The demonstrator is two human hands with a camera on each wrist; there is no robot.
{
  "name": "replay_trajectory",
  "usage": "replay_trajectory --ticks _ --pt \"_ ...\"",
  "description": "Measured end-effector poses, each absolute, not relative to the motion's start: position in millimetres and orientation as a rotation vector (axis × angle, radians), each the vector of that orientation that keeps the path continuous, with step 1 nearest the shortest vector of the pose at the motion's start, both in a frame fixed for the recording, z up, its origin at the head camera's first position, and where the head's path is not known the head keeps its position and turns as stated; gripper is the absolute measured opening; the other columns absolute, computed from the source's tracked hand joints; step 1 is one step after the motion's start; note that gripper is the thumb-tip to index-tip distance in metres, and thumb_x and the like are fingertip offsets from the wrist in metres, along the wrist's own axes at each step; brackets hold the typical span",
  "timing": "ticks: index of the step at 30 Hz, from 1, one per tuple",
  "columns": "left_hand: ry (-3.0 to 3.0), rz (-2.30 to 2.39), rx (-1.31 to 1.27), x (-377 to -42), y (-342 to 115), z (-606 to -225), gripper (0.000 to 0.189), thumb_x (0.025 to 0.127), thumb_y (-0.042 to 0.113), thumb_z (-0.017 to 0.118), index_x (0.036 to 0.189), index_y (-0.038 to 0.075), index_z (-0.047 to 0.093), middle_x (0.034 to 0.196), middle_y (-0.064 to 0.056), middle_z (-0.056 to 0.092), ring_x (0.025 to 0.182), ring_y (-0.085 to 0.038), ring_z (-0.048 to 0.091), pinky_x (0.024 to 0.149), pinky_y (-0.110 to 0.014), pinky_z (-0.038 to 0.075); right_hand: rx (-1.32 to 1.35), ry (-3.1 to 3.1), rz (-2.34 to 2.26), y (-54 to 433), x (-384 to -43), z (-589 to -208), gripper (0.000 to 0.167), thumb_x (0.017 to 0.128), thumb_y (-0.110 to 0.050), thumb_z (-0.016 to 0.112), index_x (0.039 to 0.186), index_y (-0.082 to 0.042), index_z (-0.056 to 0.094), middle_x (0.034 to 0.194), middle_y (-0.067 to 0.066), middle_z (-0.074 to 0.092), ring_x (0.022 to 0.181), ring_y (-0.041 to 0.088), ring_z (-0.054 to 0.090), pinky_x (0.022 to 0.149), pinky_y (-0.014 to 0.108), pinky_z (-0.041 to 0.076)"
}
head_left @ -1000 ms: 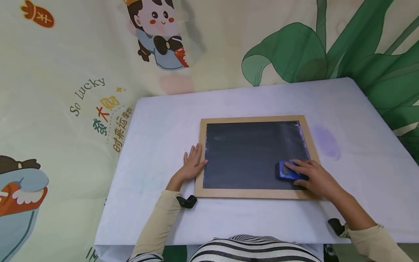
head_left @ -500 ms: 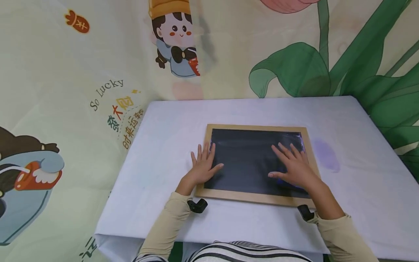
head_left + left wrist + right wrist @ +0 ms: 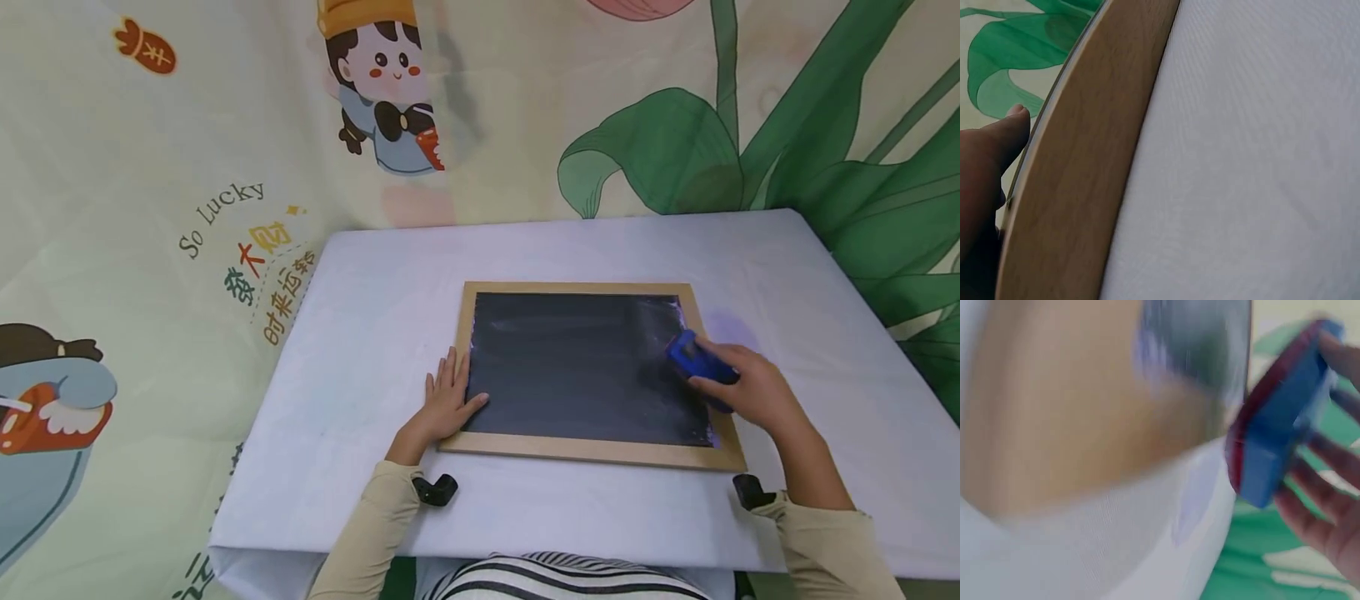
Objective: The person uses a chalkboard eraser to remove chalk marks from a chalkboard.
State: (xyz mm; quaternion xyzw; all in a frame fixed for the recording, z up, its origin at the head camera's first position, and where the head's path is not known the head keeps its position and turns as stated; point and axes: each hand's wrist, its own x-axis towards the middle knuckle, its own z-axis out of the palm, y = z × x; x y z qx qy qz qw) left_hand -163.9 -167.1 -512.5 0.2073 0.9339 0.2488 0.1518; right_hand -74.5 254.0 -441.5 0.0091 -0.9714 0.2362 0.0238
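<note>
A blackboard [image 3: 577, 367] in a light wooden frame lies flat on the white-covered table. My right hand [image 3: 757, 387] grips a blue board eraser [image 3: 697, 358] over the board's right edge. In the right wrist view the eraser [image 3: 1279, 419] shows a dark red pad on its underside, tilted, with fingers and thumb round its blue body. My left hand [image 3: 442, 404] rests with spread fingers on the left side of the frame, the thumb reaching over the black surface. The left wrist view shows only part of that hand [image 3: 985, 169] beside the wooden frame [image 3: 1085, 150].
Purple smudges [image 3: 708, 435] mark the board's right margin. A pale purple stain [image 3: 731, 329] colours the white cloth [image 3: 390, 333] right of the board. Behind the table hangs a printed backdrop [image 3: 502, 108] with a cartoon figure and green leaves.
My right hand was on the eraser at the lower right, then spread flat above it, and now holds it farther right and higher. My left hand stays at the frame's left side.
</note>
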Motion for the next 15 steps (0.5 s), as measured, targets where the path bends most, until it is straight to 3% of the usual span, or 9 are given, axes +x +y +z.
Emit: replay_trajectory --ticks 6,15 --pt "2.671 0.717 0.625 -159.3 -164.5 -511.8 0.081 0.093 0.044 0.045 0.147 0.007 -0.002 0.152 -0.018 -0.014 0.139 -0.038 -0.008 0.107 -0.059 -0.004 -0.558 -3.057 0.655 298.0 -94.5 -446.3 0.08 0.086 -0.049 0.054 0.142 0.0 0.023 0.12 0.045 0.035 0.105 0.059 0.038 0.08 0.063 0.038" --pt "2.666 0.696 0.659 -154.5 -162.7 -512.2 0.084 0.092 0.044 0.047 0.146 0.004 -0.003 0.151 -0.018 -0.015 0.139 -0.039 -0.008 0.106 -0.06 -0.004 -0.924 -3.194 0.6 321.4 -116.0 -460.7 0.086 0.084 -0.053 0.053 0.142 0.0 0.018 0.127 0.043 0.027 0.11 0.055 0.036 0.078 0.056 0.042"
